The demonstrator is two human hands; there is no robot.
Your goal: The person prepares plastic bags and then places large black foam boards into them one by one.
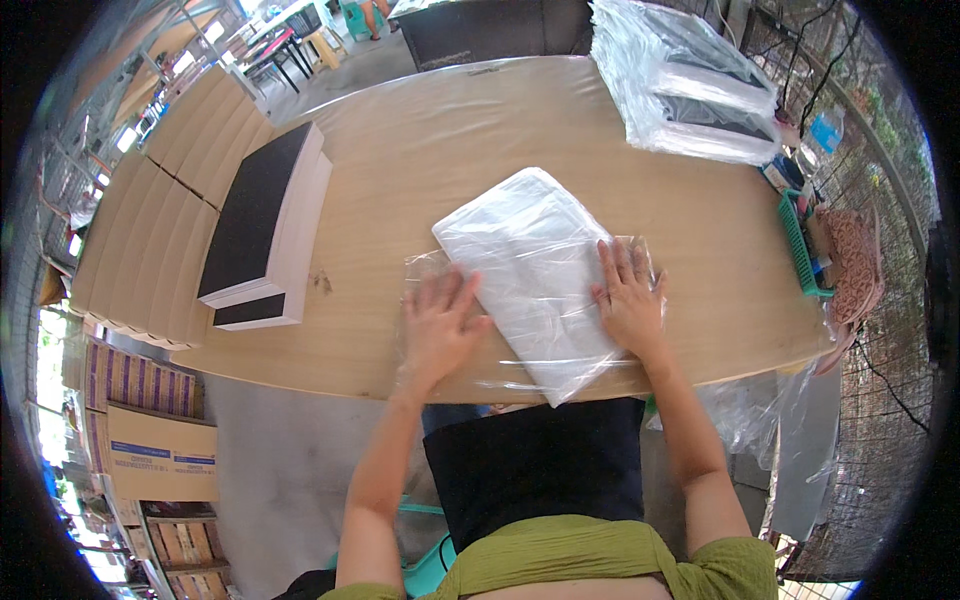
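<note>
A white, flat rectangular packet [540,270] lies slantwise on the table in front of me, one corner reaching past the near edge. Around it spreads a sheet of clear plastic film [425,268], seen on both its sides. My left hand [440,325] rests open on the film, left of the packet, its fingers slightly blurred. On the other side, my right hand [632,305] lies flat with fingers spread, on the film at the packet's right edge. Neither hand grips anything that I can see.
Black-topped white stacks [262,215] stand at the left, beside rows of brown cartons [150,230]. A pile of clear plastic bags [690,90] lies at the far right of the table [440,130]. Near the right edge are a green basket [800,245] and a patterned pouch [855,260].
</note>
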